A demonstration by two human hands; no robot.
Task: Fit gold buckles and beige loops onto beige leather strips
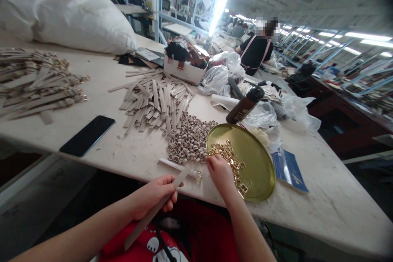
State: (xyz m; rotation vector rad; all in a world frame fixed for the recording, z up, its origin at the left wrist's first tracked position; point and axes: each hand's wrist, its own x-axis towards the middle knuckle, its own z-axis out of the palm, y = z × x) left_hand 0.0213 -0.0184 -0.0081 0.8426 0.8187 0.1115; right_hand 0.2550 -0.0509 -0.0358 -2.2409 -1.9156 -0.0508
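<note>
A flat beige strap [145, 222] is gripped between the thumb and fingers of my left hand [159, 194], slanting from the table edge down over my lap. My right hand [220, 174] is at the near left rim of an olive-gold round tray [259, 163], beside a heap of gold buckles [225, 151]. Its fingertips are pinched together, and what they hold is too small to tell. Just beyond my left hand lies another strap [172, 164] with a gold buckle at its right end. Many small beige loops [188, 141] are heaped between this strap and the tray.
Behind the loops is a pile of loose straps [153, 102]. A phone [87, 135] and a stack of buckled straps [39, 82] lie left. A brown bottle [245, 104] leans behind the tray; a blue booklet [289, 170] lies right. A person [256, 51] stands farther back.
</note>
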